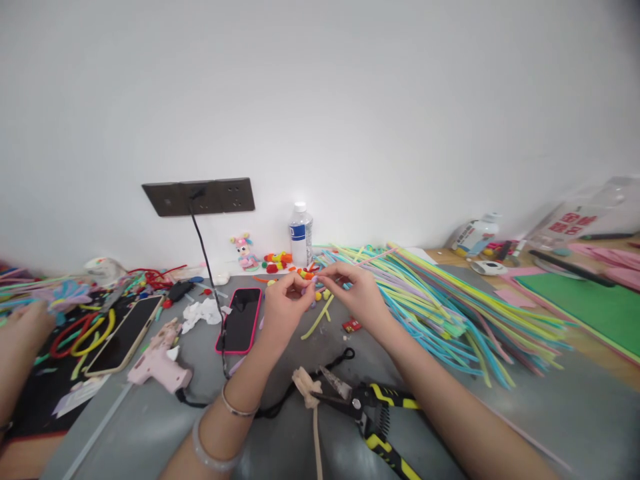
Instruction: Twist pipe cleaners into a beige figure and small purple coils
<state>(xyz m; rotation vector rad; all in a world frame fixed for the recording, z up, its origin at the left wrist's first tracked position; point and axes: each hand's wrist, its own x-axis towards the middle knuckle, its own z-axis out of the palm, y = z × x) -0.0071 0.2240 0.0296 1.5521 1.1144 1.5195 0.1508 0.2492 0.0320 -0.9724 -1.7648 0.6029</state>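
Note:
Near the middle of the table, my left hand (290, 297) pinches a small lilac pipe cleaner (315, 281) between thumb and fingertips. My right hand (353, 287) has its fingertips closed on the other end of it, and most of the piece is hidden by the fingers. Just behind lie orange and red pipe-cleaner pieces (277, 258). A yellow-green pipe cleaner (316, 322) rests below the fingers. Nearer to me, between my forearms, are open pruning shears (367, 407) with black and yellow handles and a beige pipe-cleaner piece (306, 387) on a stem.
A large bundle of pastel pipe cleaners (440, 307) spreads to the right. Left of my arm are a pink-cased phone (243, 320), a pink glue gun (163, 363) and a hanging black cord (203, 240). A bottle (300, 237) stands by the wall. Another person's hand (25, 333) is at far left.

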